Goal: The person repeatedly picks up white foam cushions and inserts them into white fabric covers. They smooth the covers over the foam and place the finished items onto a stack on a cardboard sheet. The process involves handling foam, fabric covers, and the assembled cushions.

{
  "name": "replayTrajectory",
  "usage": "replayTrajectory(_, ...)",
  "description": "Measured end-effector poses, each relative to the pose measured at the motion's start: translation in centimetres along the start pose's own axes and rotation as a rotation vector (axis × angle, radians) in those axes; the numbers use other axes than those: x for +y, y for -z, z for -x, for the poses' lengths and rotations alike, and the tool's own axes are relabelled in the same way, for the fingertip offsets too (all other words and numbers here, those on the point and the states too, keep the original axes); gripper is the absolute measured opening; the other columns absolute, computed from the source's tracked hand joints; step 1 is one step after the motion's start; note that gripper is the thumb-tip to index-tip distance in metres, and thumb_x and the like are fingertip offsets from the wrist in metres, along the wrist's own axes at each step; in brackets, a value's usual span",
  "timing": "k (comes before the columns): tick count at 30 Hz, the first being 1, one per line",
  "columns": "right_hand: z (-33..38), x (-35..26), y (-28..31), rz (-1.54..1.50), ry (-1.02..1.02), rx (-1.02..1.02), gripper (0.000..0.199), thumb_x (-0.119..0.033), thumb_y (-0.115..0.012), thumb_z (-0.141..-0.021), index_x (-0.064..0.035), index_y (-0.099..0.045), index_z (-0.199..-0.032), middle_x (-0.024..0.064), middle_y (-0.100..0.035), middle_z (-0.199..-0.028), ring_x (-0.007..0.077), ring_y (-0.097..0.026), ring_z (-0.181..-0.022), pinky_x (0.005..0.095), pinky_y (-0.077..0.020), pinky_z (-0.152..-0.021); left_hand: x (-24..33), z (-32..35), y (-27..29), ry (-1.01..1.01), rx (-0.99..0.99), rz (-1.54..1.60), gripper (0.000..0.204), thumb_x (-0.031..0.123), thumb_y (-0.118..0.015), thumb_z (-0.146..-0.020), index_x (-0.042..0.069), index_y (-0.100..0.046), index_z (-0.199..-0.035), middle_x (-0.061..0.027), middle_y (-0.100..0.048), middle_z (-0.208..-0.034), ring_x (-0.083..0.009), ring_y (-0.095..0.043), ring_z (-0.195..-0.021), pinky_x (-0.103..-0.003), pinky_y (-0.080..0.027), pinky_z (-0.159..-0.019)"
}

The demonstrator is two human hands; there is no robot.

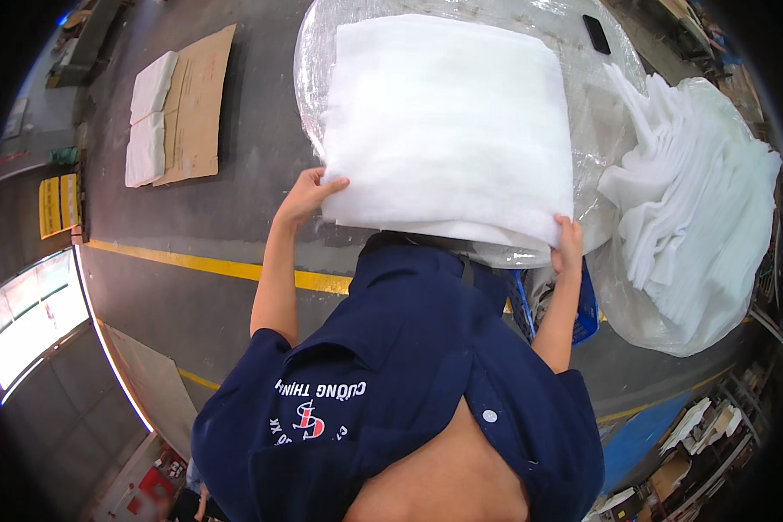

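A stack of white, fluffy padding sheets lies before me on a round surface wrapped in clear plastic film. My left hand pinches the near left corner of the padding, thumb on top and fingers beneath the edge. At the near right corner, my right hand grips the sheet edge between thumb and fingers. Along the near side the layers hang slightly apart. To the right, a heap of loosely folded white padding rests on another plastic-wrapped support.
A black phone lies on the film at the far right. A blue plastic basket stands below my right forearm. On the floor at left, folded white sheets lie on flat cardboard. A yellow line crosses the grey floor.
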State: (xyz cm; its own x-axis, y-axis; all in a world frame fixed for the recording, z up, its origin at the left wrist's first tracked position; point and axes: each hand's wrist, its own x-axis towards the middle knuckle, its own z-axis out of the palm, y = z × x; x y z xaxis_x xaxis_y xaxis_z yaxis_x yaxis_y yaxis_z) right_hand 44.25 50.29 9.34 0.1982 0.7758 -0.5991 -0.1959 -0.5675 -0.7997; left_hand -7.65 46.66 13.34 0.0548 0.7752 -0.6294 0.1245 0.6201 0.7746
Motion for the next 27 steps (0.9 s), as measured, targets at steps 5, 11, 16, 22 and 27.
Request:
replayTrajectory(5, 2.6, -3.8, -2.4, -0.184, 0.055, -0.179, 0.028, -0.018, -0.065, -0.092, -0.0036, -0.057, -0.115, 0.0027, -0.066, -0.09, 0.0049, -0.058, -0.06, 0.0191, -0.0459, -0.045, -0.8, 1.8, -1.0, -0.149, 0.218, 0.592, 0.043, 0.021, -0.067, -0.092, 0.0, -0.053, -0.125, -0.0072, -0.068, -0.092, -0.0148, -0.066, -0.088, -0.033, -0.055, -0.083)
replayTrajectory(11, 2.9, -0.8, 1.8, 0.297, 0.006, -0.189, 0.027, -0.022, -0.065, -0.093, -0.0012, -0.06, -0.109, 0.0036, -0.063, -0.076, 0.0049, -0.048, -0.041, 0.0202, -0.0361, -0.036, -6.1, 1.9, -1.3, -0.198, 0.202, -0.107, 0.046, 0.023, -0.069, -0.09, -0.002, -0.053, -0.125, -0.0116, -0.068, -0.094, -0.0136, -0.064, -0.085, -0.029, -0.052, -0.079)
replayTrajectory(16, 2.0, 0.4, 2.5, 0.729, 0.022, -0.151, 0.04, -0.027, -0.066, -0.092, 0.003, -0.054, -0.115, 0.01, -0.063, -0.079, 0.0141, -0.06, -0.055, 0.0268, -0.0461, -0.046, -6.4, 1.2, -0.9, -0.08, 0.195, -0.217, 0.046, 0.029, -0.068, -0.09, -0.005, -0.054, -0.118, -0.0074, -0.066, -0.089, -0.0106, -0.059, -0.082, -0.027, -0.049, -0.072)
replayTrajectory(22, -3.6, -4.6, 0.8, 0.838, 0.289, -0.077, 0.068, -0.036, -0.065, -0.092, 0.0009, -0.035, -0.141, 0.0207, -0.05, -0.129, 0.0259, -0.059, -0.106, 0.0364, -0.048, -0.089, -3.8, -5.5, 4.2, -0.239, 0.327, -0.075, 0.05, 0.032, -0.061, -0.095, -0.004, -0.047, -0.126, -0.0151, -0.06, -0.116, -0.0183, -0.059, -0.105, -0.031, -0.049, -0.087)
replayTrajectory(27, -13.5, -9.0, -7.8, 0.862, 0.451, -0.031, 0.074, -0.04, -0.061, -0.094, -0.0017, -0.028, -0.148, 0.0221, -0.037, -0.148, 0.0331, -0.042, -0.134, 0.043, -0.0362, -0.107, 4.2, -12.8, 4.3, -0.259, 0.944, -0.127, 0.065, 0.031, -0.062, -0.092, 0.004, -0.033, -0.144, -0.0177, -0.042, -0.143, -0.0285, -0.054, -0.119, -0.039, -0.044, -0.101)
